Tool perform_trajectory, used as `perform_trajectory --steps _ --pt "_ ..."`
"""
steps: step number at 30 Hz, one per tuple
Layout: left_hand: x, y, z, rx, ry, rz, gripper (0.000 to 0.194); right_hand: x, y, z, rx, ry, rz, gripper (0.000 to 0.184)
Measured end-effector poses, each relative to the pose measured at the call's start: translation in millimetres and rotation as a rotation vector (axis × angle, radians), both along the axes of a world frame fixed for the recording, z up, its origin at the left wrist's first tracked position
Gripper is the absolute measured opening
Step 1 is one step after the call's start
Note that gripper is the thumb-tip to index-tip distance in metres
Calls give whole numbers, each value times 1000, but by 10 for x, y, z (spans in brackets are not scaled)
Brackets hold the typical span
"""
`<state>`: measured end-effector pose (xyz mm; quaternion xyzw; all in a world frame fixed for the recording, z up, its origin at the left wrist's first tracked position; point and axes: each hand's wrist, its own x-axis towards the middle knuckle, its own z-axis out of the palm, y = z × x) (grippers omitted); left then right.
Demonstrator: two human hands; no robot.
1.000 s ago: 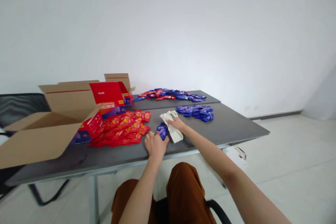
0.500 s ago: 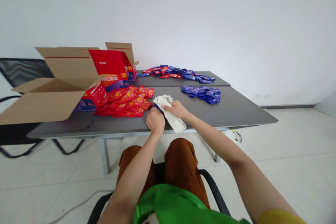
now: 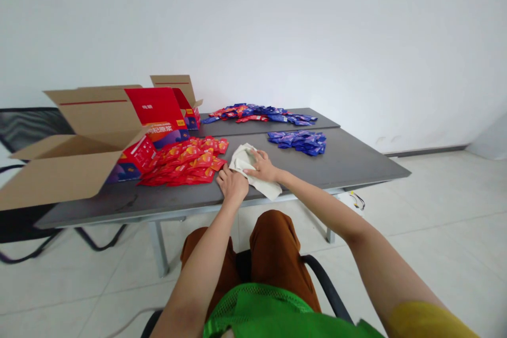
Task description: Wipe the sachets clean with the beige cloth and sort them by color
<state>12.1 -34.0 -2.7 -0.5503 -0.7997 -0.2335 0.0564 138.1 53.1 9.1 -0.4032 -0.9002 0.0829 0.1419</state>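
Observation:
A white cloth (image 3: 266, 188) lies crumpled near the table's front edge, one corner hanging over it. My right hand (image 3: 264, 167) rests on top of the cloth with thumb and fingers apart. At the cloth's left edge is my left hand (image 3: 233, 184), its fingers bent down toward the tabletop; what they hold is hidden. Close by on the left spreads a heap of red sachets (image 3: 186, 163). Beyond my right hand lies a pile of blue sachets (image 3: 298, 141).
An open carton (image 3: 59, 174) with wide flaps stands at the left, and a second open carton (image 3: 193, 118) behind it. Mixed red and blue sachets (image 3: 257, 112) line the far part of the grey table (image 3: 348, 161). A black chair (image 3: 31, 127) stands at the left.
My right fingers have gone from pinching the cloth to lying spread on it. The cloth sits flatter, and the dark blue thing beside my left fingers is now hidden. The view has shifted slightly.

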Motion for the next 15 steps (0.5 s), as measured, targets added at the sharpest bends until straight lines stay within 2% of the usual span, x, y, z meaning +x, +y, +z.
perform_trajectory --steps 2,5,8,11,15 --pt "-31 12 -1 -38 5 -78 47 47 -35 -39 -35 -19 61 53" --pt "-61 32 1 -65 4 -120 46 41 11 -79 4 -10 46 52" --pt "-56 56 -1 -83 27 -121 56 -38 162 -93 62 32 4 50" --pt "-34 61 -6 -91 42 -107 64 -96 256 -77 49 72 19 49" --pt "-9 19 -4 -66 61 -91 60 2 130 -19 25 -2 124 48"
